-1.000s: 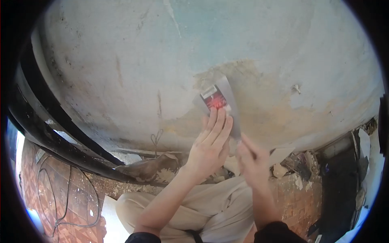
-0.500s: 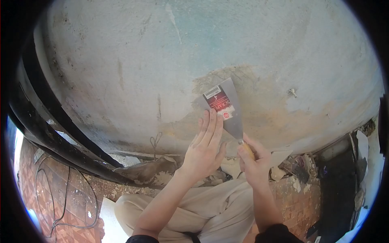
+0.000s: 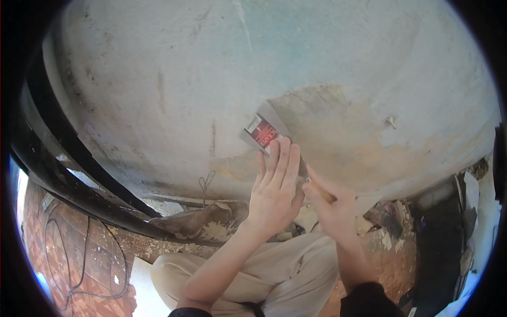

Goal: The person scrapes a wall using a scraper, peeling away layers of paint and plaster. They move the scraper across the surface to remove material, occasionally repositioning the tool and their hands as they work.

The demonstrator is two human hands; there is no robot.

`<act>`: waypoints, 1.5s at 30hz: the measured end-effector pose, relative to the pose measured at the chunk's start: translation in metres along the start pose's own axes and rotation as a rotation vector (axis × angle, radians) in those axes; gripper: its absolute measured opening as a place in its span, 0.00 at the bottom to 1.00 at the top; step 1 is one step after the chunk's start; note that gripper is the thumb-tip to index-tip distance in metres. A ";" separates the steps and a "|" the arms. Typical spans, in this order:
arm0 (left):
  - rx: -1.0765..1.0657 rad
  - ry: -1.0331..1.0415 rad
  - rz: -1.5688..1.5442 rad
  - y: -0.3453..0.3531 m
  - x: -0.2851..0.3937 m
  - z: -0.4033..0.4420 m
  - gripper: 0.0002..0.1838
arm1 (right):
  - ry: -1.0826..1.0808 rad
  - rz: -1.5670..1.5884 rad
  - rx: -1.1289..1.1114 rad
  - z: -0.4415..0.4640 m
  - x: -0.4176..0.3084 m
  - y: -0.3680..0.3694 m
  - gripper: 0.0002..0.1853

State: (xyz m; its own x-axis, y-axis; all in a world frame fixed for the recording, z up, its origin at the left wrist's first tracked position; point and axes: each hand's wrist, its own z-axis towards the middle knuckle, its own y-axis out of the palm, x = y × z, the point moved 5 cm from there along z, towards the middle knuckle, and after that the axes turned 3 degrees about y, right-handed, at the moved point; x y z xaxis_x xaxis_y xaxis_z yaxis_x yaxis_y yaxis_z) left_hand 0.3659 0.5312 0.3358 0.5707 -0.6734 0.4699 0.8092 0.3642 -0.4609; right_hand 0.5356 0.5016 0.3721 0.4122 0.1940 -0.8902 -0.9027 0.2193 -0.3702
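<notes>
1. At the far left of my feed, dark pipes slope down toward the right; below them a thin cable lies looped on the patterned floor.
2. Next I see the pale wall, stained and scuffed, with a small wire loop near its foot.
3. The scraper is at the wall, over the upper-left border of a bare brownish patch. Its long axis runs diagonally: the wide edge points up and left, the handle down and right. The red label on its blade faces me.
4. The left hand lies over the blade and the label's lower part, fingers straight and pinching nothing, its thumb apart.
5. The right hand is wrapped around the handle, gripping it firmly.
6. Farther right, I make out crumpled debris along the wall's foot.
</notes>
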 end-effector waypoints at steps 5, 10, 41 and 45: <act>-0.140 0.062 0.084 -0.007 0.003 0.007 0.40 | 0.011 0.002 0.067 0.001 -0.008 0.002 0.17; -0.196 0.075 -0.065 0.004 0.005 -0.002 0.40 | 0.053 -0.032 0.095 -0.007 0.003 -0.003 0.17; -0.020 -0.118 0.161 -0.029 0.000 0.010 0.42 | -0.120 -0.045 -0.007 0.027 -0.029 0.030 0.16; -0.144 -0.034 0.071 -0.015 0.001 0.012 0.40 | 0.038 -0.051 0.118 -0.002 0.008 0.010 0.17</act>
State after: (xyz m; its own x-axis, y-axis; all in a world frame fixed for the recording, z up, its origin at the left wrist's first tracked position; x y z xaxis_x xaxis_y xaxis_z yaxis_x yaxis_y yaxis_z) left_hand 0.3559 0.5331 0.3524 0.6322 -0.6259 0.4567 0.7398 0.3125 -0.5958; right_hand 0.5296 0.5035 0.3613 0.4502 0.1441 -0.8813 -0.8590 0.3393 -0.3833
